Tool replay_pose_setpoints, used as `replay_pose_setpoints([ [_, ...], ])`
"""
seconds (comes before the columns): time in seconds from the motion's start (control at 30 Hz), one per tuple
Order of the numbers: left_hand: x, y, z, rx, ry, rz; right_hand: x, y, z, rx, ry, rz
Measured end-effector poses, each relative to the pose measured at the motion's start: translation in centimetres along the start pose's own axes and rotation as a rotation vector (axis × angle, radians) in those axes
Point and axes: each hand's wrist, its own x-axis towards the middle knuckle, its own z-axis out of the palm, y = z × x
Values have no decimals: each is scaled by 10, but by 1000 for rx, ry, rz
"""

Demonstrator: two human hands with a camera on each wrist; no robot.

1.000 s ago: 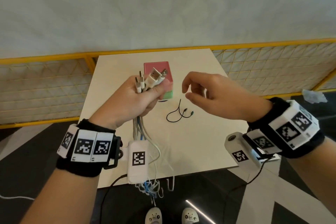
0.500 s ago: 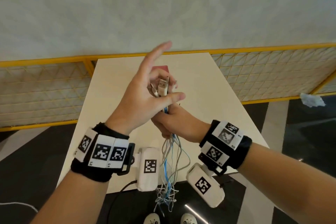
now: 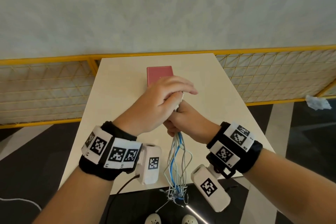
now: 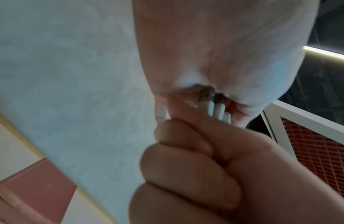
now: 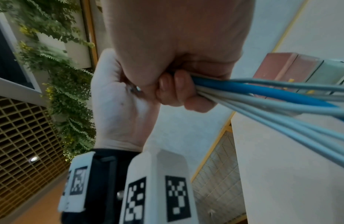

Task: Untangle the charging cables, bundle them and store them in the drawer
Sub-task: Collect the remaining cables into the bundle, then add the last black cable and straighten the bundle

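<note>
A bundle of white and blue charging cables [image 3: 177,160] hangs over the near edge of the cream table [image 3: 127,78]. My right hand [image 3: 183,116] grips the bundle in a fist just under the plugs; the right wrist view shows the cables [image 5: 263,97] leaving that fist [image 5: 176,45]. My left hand [image 3: 163,96] lies flat on top with fingers straight. Its palm [image 4: 224,45] presses on the white plug ends [image 4: 215,109] that stick out of the right fist [image 4: 196,166]. Behind the hands stands the small pink drawer box [image 3: 160,75], partly hidden by them.
A yellow mesh fence [image 3: 272,72] runs behind and beside the table. Crumpled paper [image 3: 317,102] lies on the dark floor at the right. My shoes [image 3: 154,221] show under the table's near edge, where the loose cable ends [image 3: 178,194] dangle.
The bundle passed from my left hand to my right, which now grips it. My left hand opened, rose with fingers spread, then came down flat onto the plug ends.
</note>
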Motion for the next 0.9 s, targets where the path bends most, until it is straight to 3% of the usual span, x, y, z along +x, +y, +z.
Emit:
replay_pose_setpoints([
  [0.13, -6, -4, -6, -279, 59, -90, 3, 2, -3, 31, -6, -4],
  [0.23, -7, -16, 2, -473, 56, -290, 12, 4, -8, -50, 11, -78],
  [0.3, -7, -25, 10, -476, 30, -377, 16, 7, -10, -139, 16, -159],
  [0.4, -4, -35, 17, -314, 126, -343, 21, 13, -12, -118, -44, -232],
  [0.5, -3, -43, 21, -175, 274, -271, 31, 17, -9, -12, -143, -151],
  [0.57, -2, -52, 20, -178, 394, -302, 40, 32, -5, -124, -179, -75],
  [0.7, 10, -72, 1, -539, 704, -457, 53, 93, -12, -443, -461, 52],
  [0.8, 11, -91, -17, -636, 770, -597, 65, 136, -38, -677, -632, 254],
  [0.83, 9, -98, -19, -631, 755, -633, 72, 148, -48, -711, -583, 289],
  [0.9, 5, -110, -18, -618, 719, -683, 88, 170, -68, -777, -300, 299],
])
